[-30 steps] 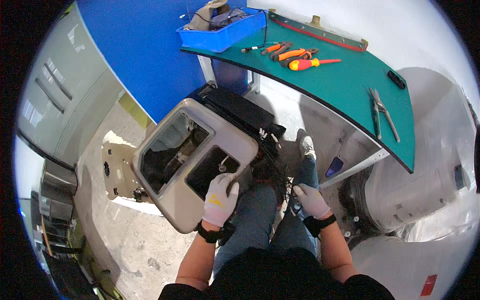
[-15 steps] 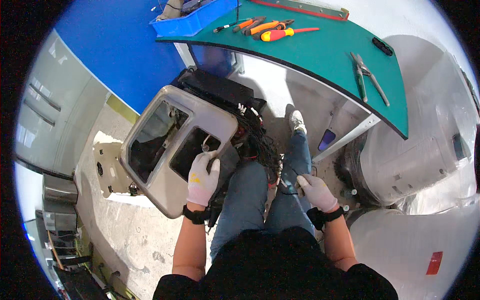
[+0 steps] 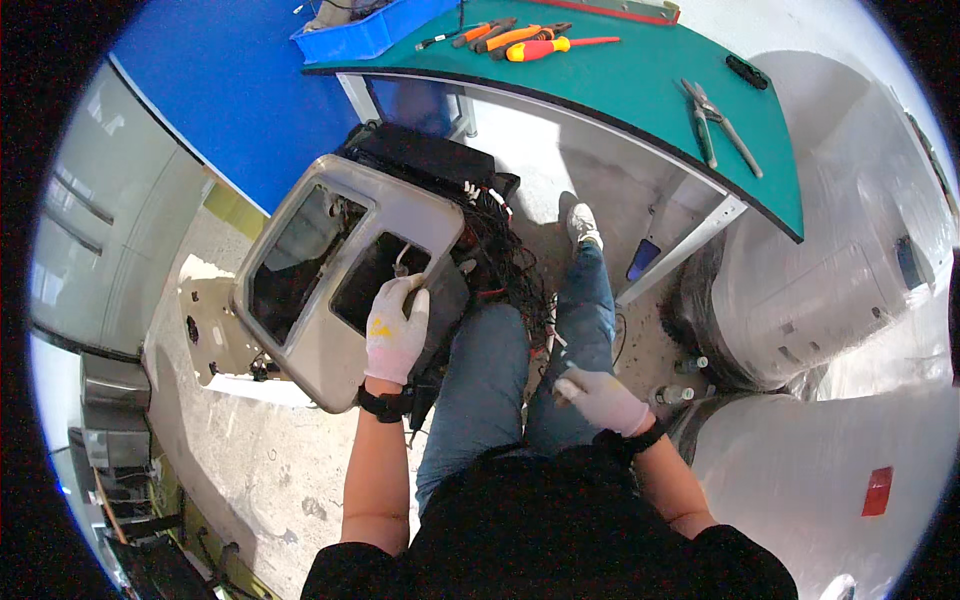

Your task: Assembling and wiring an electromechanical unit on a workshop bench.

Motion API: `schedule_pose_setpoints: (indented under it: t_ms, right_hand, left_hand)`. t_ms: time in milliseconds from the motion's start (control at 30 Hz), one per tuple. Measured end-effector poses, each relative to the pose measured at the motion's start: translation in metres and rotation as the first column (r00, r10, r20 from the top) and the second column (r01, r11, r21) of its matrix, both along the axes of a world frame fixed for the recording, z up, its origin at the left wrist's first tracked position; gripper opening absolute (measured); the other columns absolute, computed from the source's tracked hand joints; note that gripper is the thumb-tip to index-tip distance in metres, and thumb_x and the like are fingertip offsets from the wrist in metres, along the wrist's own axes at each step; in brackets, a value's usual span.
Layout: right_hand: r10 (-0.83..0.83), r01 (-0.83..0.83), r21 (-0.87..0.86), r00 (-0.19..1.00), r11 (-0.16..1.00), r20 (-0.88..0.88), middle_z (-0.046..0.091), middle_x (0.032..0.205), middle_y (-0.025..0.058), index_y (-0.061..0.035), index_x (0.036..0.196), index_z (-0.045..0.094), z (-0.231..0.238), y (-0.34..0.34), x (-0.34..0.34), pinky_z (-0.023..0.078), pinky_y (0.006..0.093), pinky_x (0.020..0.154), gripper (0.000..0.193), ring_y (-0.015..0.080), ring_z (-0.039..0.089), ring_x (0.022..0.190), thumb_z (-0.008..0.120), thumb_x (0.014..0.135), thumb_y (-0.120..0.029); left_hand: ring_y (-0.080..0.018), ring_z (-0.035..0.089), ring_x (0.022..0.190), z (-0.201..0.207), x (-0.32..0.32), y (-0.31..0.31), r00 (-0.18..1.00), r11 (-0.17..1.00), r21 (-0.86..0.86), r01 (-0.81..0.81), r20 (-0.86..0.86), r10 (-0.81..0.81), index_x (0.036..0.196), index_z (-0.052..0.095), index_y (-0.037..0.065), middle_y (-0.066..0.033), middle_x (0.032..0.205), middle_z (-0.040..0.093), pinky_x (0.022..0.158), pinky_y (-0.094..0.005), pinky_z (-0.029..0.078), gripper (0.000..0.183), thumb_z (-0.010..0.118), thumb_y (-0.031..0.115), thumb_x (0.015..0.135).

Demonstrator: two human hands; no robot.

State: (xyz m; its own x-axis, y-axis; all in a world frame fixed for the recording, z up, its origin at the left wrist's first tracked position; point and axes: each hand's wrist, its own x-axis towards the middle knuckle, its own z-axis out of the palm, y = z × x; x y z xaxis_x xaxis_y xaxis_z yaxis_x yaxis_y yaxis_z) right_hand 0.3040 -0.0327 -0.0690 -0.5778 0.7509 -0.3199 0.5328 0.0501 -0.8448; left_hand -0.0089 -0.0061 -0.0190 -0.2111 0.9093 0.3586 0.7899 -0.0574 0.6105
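Note:
A grey-beige plastic housing with two rectangular openings leans in front of me, left of my knees. My gloved left hand is at its smaller opening, fingers bent beside a small whitish piece on a wire. Its fingertips are partly hidden, so what they grip cannot be made out. Over my right thigh, my gloved right hand is closed, fingers curled in. Something small seems to be in it, too hidden to name. A bundle of black cables with white connectors lies beside the housing, near my left knee.
A green-topped table ahead carries orange-handled pliers, a red-and-yellow screwdriver, metal snips and a black brush-like piece. A blue bin stands at its left. Plastic-wrapped bulky items crowd the right; small bottles stand beside them.
My right hand has drawn back toward my body and turned, its fingers more curled. The left hand keeps its place at the opening. The whole view has shifted slightly.

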Motion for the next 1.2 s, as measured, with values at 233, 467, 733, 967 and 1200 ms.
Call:
schedule_pose_setpoints:
  t_ms: [233,467,733,967,1200]
  right_hand:
    - [0.176,-0.173,0.085,0.984,0.981,-0.023,0.063,0.095,0.0218,-0.0051,0.106,0.058,0.013,-0.031,-0.018,0.047,0.0435,0.078,0.036,0.0396,0.060,0.092,0.047,0.095,-0.037]
    - [0.083,-0.094,-0.053,0.979,0.994,-0.187,0.065,0.080,0.0095,-0.0019,0.098,0.058,0.045,-0.037,-0.006,0.047,0.0331,0.075,0.027,0.0211,0.063,0.079,0.044,0.097,-0.026]
    - [-0.265,0.125,-0.399,0.911,0.908,-0.317,0.061,0.068,0.0105,0.0039,0.098,0.051,0.077,-0.039,0.012,0.049,0.0295,0.057,0.031,0.0195,0.062,0.060,0.041,0.098,-0.025]
    - [-0.243,0.170,-0.340,0.952,0.925,-0.185,0.061,0.068,0.0093,0.0038,0.097,0.054,0.090,-0.039,0.011,0.048,0.0277,0.057,0.028,0.0156,0.060,0.058,0.041,0.098,-0.022]
    - [-0.205,0.153,-0.286,0.966,0.946,-0.161,0.062,0.069,0.0078,0.0025,0.097,0.056,0.079,-0.034,0.016,0.048,0.0277,0.062,0.026,0.0144,0.061,0.063,0.043,0.097,-0.020]
  left_hand:
    - [-0.0229,0.060,0.102,0.017,0.016,-0.012,0.951,0.997,0.065,-0.037,0.309,0.015,0.107,0.062,-0.001,-0.0131,0.107,0.063,0.091,-0.0316,0.045,0.022,0.053,0.009,0.089]
    - [-0.0194,0.064,0.088,0.032,0.065,-0.062,0.860,0.963,-0.030,0.266,0.459,-0.223,0.107,0.063,0.002,-0.0108,0.095,0.066,0.080,-0.0293,0.049,0.022,0.057,0.003,0.086]
    - [-0.0313,0.063,0.092,0.001,0.094,-0.088,0.627,0.586,-0.235,0.776,0.398,-0.670,0.109,0.062,0.003,-0.0158,0.101,0.065,0.080,-0.0364,0.050,0.029,0.058,0.022,0.088]
    - [-0.0359,0.062,0.086,-0.021,0.138,-0.095,0.398,0.258,-0.370,0.893,0.378,-0.836,0.099,0.064,0.007,-0.0178,0.088,0.064,0.076,-0.0429,0.049,0.033,0.056,0.037,0.088]
    - [-0.0339,0.062,0.080,-0.009,0.152,-0.095,0.211,0.087,-0.321,0.943,0.375,-0.903,0.091,0.064,0.007,-0.0158,0.084,0.064,0.072,-0.0426,0.049,0.033,0.055,0.038,0.088]
